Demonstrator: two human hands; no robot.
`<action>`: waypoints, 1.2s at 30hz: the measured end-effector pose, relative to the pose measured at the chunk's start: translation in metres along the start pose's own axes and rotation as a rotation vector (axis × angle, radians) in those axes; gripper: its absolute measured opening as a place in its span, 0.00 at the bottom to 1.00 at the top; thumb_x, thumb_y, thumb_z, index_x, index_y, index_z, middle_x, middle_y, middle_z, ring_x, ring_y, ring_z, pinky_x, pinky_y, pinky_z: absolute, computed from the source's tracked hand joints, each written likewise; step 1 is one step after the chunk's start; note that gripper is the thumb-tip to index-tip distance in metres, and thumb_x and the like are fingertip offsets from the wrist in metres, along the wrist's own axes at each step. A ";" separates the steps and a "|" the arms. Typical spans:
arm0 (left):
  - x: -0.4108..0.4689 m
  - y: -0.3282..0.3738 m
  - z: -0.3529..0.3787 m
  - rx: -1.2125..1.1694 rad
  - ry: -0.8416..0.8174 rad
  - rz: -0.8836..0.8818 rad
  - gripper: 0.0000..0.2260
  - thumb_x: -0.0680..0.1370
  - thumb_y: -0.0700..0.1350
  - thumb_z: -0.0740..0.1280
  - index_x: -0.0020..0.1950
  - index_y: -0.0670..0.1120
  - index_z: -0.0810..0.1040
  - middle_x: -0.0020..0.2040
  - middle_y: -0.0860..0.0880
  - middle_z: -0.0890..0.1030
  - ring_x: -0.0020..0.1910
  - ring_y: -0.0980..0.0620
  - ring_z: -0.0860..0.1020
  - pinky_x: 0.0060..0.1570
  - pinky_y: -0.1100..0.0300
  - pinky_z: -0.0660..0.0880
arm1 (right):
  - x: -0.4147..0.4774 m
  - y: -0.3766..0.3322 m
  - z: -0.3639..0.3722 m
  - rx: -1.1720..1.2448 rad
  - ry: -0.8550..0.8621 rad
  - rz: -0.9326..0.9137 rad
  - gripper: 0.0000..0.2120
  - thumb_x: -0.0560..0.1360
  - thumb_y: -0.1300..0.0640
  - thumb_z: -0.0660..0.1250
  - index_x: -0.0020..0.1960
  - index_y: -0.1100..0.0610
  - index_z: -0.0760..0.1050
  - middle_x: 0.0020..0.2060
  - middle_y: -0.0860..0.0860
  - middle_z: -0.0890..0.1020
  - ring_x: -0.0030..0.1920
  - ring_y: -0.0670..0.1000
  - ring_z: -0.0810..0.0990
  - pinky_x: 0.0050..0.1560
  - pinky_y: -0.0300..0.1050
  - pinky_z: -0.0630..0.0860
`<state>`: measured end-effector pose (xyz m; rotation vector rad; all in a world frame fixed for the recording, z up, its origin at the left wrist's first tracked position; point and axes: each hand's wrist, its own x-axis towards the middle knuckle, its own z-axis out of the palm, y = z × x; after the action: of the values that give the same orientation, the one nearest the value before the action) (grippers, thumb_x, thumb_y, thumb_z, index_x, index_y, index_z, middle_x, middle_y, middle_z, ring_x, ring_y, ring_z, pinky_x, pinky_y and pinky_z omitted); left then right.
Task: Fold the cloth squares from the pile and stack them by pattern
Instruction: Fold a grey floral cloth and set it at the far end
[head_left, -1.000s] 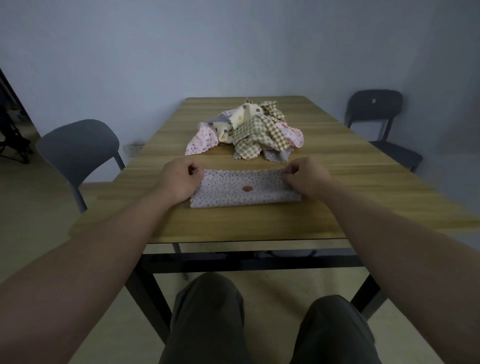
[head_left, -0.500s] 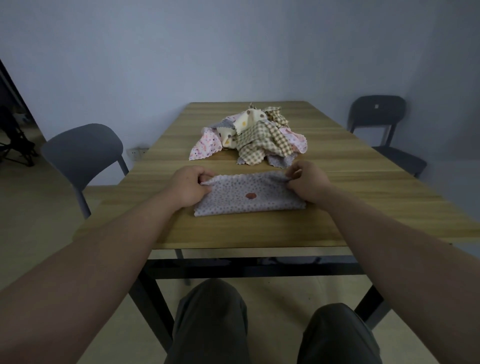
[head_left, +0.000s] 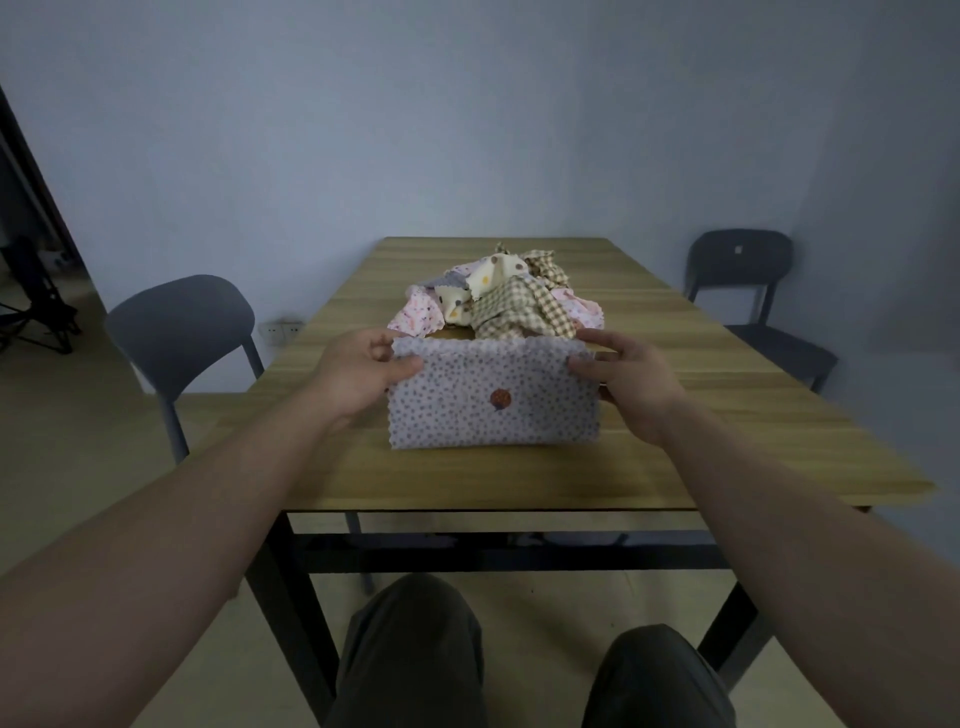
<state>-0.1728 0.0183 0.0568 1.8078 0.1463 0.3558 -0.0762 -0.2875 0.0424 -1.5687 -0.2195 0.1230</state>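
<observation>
Head view: left hand (head_left: 358, 374) and right hand (head_left: 631, 379) each pinch an upper corner of the dotted cloth (head_left: 493, 410), which hangs between them, long axis running hand to hand, lower edge at the desk (head_left: 727, 447). The pile (head_left: 498, 296) lies just beyond both hands, equally near each.

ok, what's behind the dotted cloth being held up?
The pile of unfolded squares on the table. Its near edge and the tabletop there are hidden by the dotted cloth.
</observation>
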 end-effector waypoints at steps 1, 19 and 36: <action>-0.001 0.001 0.000 -0.016 0.001 0.001 0.15 0.75 0.38 0.75 0.61 0.41 0.81 0.52 0.45 0.86 0.47 0.53 0.86 0.39 0.64 0.81 | 0.000 -0.001 -0.001 0.024 -0.010 -0.010 0.27 0.63 0.56 0.82 0.61 0.51 0.81 0.60 0.60 0.81 0.58 0.59 0.83 0.63 0.59 0.79; 0.004 -0.008 0.003 -0.091 0.090 0.010 0.10 0.79 0.41 0.71 0.57 0.37 0.83 0.50 0.43 0.86 0.38 0.58 0.84 0.33 0.66 0.78 | -0.012 -0.006 0.004 0.075 -0.039 -0.083 0.10 0.75 0.60 0.75 0.55 0.59 0.82 0.55 0.69 0.81 0.51 0.60 0.82 0.62 0.62 0.77; 0.000 0.002 -0.002 -0.067 0.077 0.018 0.08 0.78 0.46 0.73 0.51 0.41 0.84 0.40 0.50 0.86 0.35 0.57 0.81 0.30 0.65 0.74 | -0.019 -0.014 0.007 0.144 -0.110 -0.077 0.06 0.73 0.58 0.74 0.44 0.61 0.80 0.47 0.57 0.83 0.48 0.55 0.82 0.56 0.54 0.79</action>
<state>-0.1740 0.0199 0.0591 1.7315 0.1701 0.4384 -0.0972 -0.2850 0.0556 -1.4094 -0.3493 0.1618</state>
